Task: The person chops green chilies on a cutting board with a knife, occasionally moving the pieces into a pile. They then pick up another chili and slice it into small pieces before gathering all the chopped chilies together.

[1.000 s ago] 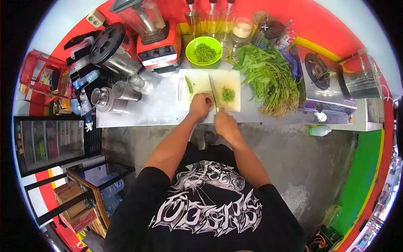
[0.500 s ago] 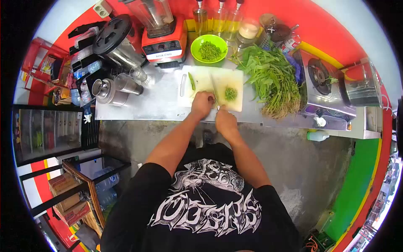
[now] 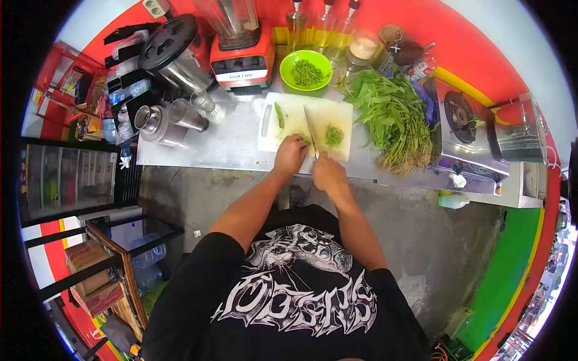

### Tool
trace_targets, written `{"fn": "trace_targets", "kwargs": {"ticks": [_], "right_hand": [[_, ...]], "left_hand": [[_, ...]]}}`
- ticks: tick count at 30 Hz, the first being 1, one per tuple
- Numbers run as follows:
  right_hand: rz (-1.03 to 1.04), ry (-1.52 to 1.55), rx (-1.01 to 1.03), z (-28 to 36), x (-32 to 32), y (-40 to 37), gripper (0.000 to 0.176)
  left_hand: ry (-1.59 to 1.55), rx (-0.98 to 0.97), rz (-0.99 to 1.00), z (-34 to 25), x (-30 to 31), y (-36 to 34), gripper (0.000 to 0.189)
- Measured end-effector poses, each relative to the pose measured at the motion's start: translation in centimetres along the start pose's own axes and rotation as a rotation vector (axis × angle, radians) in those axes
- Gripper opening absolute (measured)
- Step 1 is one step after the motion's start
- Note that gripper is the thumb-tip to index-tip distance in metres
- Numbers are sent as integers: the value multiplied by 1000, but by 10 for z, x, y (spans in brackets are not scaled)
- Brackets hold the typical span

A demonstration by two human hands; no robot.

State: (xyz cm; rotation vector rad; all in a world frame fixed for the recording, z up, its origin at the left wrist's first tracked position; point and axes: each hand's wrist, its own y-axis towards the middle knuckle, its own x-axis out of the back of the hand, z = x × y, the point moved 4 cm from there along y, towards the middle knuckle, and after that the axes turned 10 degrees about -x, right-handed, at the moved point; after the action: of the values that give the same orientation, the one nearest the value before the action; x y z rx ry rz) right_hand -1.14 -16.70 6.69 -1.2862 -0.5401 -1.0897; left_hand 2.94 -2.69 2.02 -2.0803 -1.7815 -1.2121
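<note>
In my right hand [image 3: 329, 173], fingers are wrapped round the handle of a kitchen knife [image 3: 310, 127], whose blade points away from me across the white cutting board [image 3: 340, 113]. My left hand [image 3: 291, 154] is closed at the board's near edge, just left of the blade. Its curled fingers hide whatever they hold. A small heap of chopped greens [image 3: 333, 136] lies right of the blade. A long green chili [image 3: 279, 115] rests at the board's left side. Behind the board stands a lime-green bowl [image 3: 285, 78] with more chopped greens inside.
A large bunch of leafy greens with roots [image 3: 391, 114] lies right of the board, beside a gas stove [image 3: 448, 147]. A red blender [image 3: 241, 63], glass bottles [image 3: 297, 30] and a metal shaker [image 3: 158, 125] stand along the steel counter [image 3: 232, 141].
The view has shifted a little, so the counter sits slightly further right in it. My left hand has come slightly nearer to me; both hands keep their grips.
</note>
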Motion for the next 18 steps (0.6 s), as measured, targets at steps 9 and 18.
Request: {"fn": "trace_targets", "kwargs": {"ticks": [9, 18], "right_hand": [[-11, -8, 14, 2, -6, 6, 34], [-27, -63, -18, 6, -8, 11, 36]], "left_hand": [[-1, 9, 45, -2, 4, 2, 16], [-5, 89, 166, 6, 3, 8, 19]]}}
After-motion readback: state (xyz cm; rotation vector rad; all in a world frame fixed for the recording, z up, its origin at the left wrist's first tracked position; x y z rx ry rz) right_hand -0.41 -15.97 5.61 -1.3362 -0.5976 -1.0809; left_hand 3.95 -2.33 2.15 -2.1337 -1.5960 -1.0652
